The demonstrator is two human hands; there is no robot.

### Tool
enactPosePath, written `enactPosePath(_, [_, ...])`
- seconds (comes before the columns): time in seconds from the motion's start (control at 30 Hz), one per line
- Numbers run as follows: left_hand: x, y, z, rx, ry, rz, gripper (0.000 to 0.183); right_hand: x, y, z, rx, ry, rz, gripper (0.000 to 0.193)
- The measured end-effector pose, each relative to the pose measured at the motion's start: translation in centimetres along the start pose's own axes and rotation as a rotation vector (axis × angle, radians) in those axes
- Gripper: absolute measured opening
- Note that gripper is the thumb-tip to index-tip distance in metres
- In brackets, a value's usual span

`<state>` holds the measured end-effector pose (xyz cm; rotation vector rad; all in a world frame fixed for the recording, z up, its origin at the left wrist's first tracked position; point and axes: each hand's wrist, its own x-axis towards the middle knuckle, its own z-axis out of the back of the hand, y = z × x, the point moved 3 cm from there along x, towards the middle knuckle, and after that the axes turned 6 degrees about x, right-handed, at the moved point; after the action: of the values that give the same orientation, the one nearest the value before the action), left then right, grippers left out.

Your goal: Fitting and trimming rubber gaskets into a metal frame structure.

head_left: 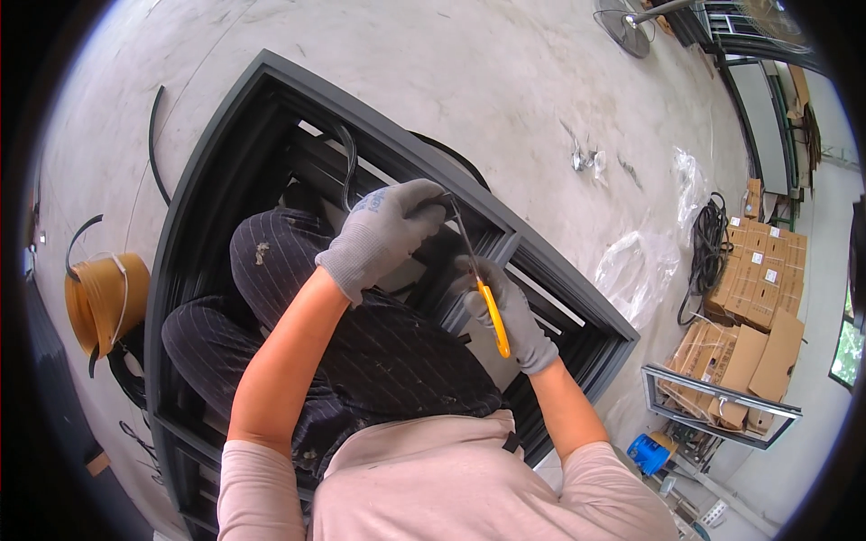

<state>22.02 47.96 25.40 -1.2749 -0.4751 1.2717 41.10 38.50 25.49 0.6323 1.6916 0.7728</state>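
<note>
My left hand (388, 230), in a grey glove, is closed with thumb and fingers pinched on a black rubber strip (350, 167) that loops up behind it. My gloved right hand (512, 311) is wrapped round a yellow-handled tool (493, 317). The tool's slim metal blade slants up to the left fingertips; whether it is one blade or two I cannot tell. Both hands are above a large dark grey metal frame (388, 135) with crossbars. My legs, in dark striped trousers, are folded inside the frame. The tool's lower grip is partly hidden by my right fingers.
A brown roll (108, 302) stands left of the frame, with another black strip (157, 149) nearby. Clear plastic wrap (636, 270), a coiled black hose (710, 239) and stacked cardboard boxes (758, 275) are on the right. A small metal frame (722, 406) leans there. A fan base (622, 27) stands far right.
</note>
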Motion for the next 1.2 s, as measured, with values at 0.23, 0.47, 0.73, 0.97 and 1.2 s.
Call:
enactPosePath(0.23, [0.1,0.3,0.2,-0.023,0.018,-0.053,0.026,0.5,0.4,0.3,0.03,-0.014,0.003,0.043])
enactPosePath(0.47, [0.2,0.4,0.7,-0.057,0.028,0.001,0.029,0.4,1.8,-0.6,-0.1,-0.113,0.061,0.043])
enactPosePath(0.73, [0.8,1.1,1.1,-0.238,0.138,0.112,0.033,0.7,0.9,0.0,-0.18,-0.146,-0.003,0.04])
enactPosePath(0.97, [1.1,1.2,1.2,-0.276,0.258,0.094,0.023,1.5,0.8,0.0,-0.288,-0.145,0.172,0.048])
enactPosePath(1.2, [1.2,0.9,1.4,-0.259,0.277,0.081,0.022,1.1,0.8,-0.2,-0.266,-0.179,0.082,0.044])
